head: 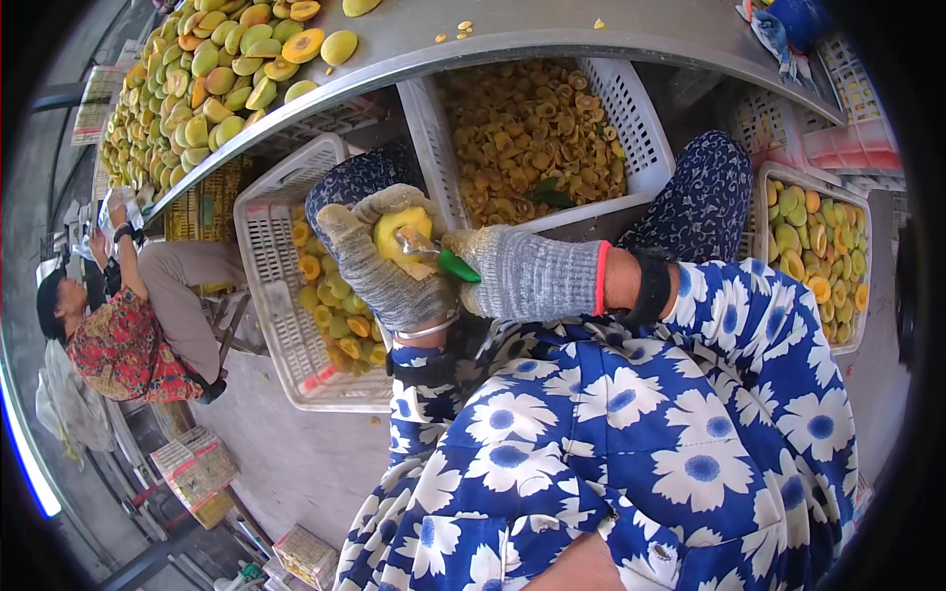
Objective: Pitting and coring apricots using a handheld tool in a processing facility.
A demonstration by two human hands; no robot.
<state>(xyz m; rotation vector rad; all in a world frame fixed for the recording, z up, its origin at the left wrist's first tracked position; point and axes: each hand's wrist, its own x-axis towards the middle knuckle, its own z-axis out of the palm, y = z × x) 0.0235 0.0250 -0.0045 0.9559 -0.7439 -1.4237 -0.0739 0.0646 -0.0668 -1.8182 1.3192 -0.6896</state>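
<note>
In my left hand (388, 258), which wears a grey knit glove, lies a yellow fruit half (403, 235), its cut side up. My right hand (532, 272), gloved the same way, is closed around the green handle (458, 266) of a small metal-bladed tool whose tip is at the middle of the fruit. The exact shape of the blade is hard to tell. Both hands are close together over my lap. Beneath and to the left of them, a white plastic crate (277, 295) holds halved fruit (336, 310).
A metal table (517, 26) bearing a heap of green-yellow fruit (214, 81) runs across the top. Under it stands a white crate (628, 111) of brown-yellow scraps. Another crate (861, 258) of fruit halves is at right. A co-worker (133, 340) sits at far left, hands at the table.
</note>
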